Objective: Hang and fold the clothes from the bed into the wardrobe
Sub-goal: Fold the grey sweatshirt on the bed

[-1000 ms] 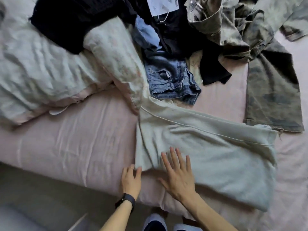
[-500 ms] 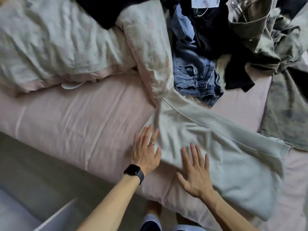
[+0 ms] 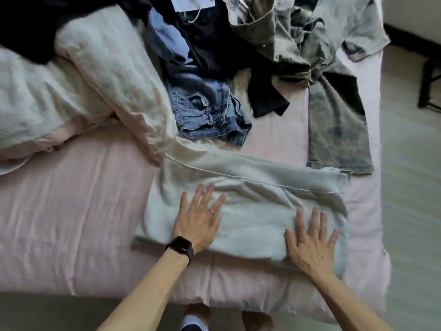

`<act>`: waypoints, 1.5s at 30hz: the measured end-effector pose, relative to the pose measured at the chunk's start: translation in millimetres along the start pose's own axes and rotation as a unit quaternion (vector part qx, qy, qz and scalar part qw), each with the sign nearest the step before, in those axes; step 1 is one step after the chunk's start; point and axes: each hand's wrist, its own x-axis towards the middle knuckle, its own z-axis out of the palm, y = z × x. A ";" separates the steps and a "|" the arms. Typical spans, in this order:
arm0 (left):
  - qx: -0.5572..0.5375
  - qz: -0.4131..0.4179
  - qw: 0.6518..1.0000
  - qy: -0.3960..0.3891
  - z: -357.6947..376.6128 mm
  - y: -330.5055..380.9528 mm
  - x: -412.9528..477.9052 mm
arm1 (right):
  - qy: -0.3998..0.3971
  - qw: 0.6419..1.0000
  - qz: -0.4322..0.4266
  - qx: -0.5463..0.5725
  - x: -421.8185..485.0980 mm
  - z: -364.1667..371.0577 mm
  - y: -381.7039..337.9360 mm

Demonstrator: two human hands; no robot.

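Grip spread flat, left hand (image 3: 196,223) and right hand (image 3: 310,248) press one pale garment (image 3: 253,201).

A home bedroom: pink-sheeted bed (image 3: 71,211), rumpled duvet (image 3: 78,87), loose clothes (image 3: 262,56) piled on it

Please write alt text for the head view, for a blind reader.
The left hand and right hand lie flat on a pale garment on a pink bed sheet. Behind it lie blue jeans, dark clothes and grey mottled trousers.
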 end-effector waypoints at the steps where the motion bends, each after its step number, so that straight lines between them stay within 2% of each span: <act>1: -0.002 0.020 1.000 -0.017 0.4 24.9 5.1 | 0.009 1.000 -0.020 0.017 -2.4 -2.6 -7.0; 4: 0.000 0.074 0.996 -0.059 9.8 84.1 20.1 | 0.022 0.996 -0.077 0.044 -4.3 0.4 -17.4; 7: 0.047 0.122 0.989 -0.068 19.9 86.4 44.6 | 0.009 0.995 -0.099 0.015 6.3 14.0 19.4; 11: 0.117 0.080 0.987 -0.069 4.6 53.7 76.5 | -0.018 1.000 0.004 -0.018 29.4 19.2 106.9; 13: 0.108 0.082 0.989 -0.054 -2.4 78.7 75.5 | 0.017 1.000 0.015 0.019 37.2 9.8 122.4; 15: 0.057 0.088 0.993 -0.046 -7.8 126.7 71.6 | 0.065 0.994 -0.021 0.080 47.1 -4.8 113.9; 18: -0.001 0.072 0.994 -0.083 3.6 192.1 76.8 | 0.109 0.980 -0.132 0.100 78.5 -24.1 95.2; 20: -0.030 -0.001 0.994 -0.106 13.9 221.3 83.8 | 0.060 0.983 -0.145 0.092 108.9 -33.0 100.0; 22: -0.052 -0.063 0.989 -0.123 22.2 249.5 83.1 | -0.002 0.985 -0.100 0.141 136.2 -41.9 117.1; 26: -0.062 -0.067 0.980 -0.175 30.9 320.7 47.4 | -0.079 0.960 -0.122 0.241 158.6 -66.2 140.6; 28: -0.049 -0.097 0.975 -0.193 35.9 349.2 35.6 | -0.112 0.940 -0.129 0.295 157.8 -73.4 140.6; 31: -0.015 -0.146 0.967 -0.211 41.9 383.0 37.4 | -0.105 0.923 -0.107 0.355 160.5 -77.9 138.0; 34: 0.014 -0.177 0.958 -0.223 49.0 398.3 41.7 | -0.108 0.911 -0.077 0.390 165.1 -73.4 136.1; 37: -0.006 -0.180 0.961 -0.211 56.5 398.7 46.5 | -0.131 0.900 -0.050 0.413 170.8 -62.9 139.9; 42: -0.056 -0.086 0.968 -0.230 32.7 365.6 44.9 | -0.105 0.916 -0.038 0.385 160.6 -65.5 138.7; 45: -0.112 -0.063 0.972 -0.198 0.1 328.1 34.1 | -0.085 0.921 -0.009 0.381 143.9 -85.9 122.5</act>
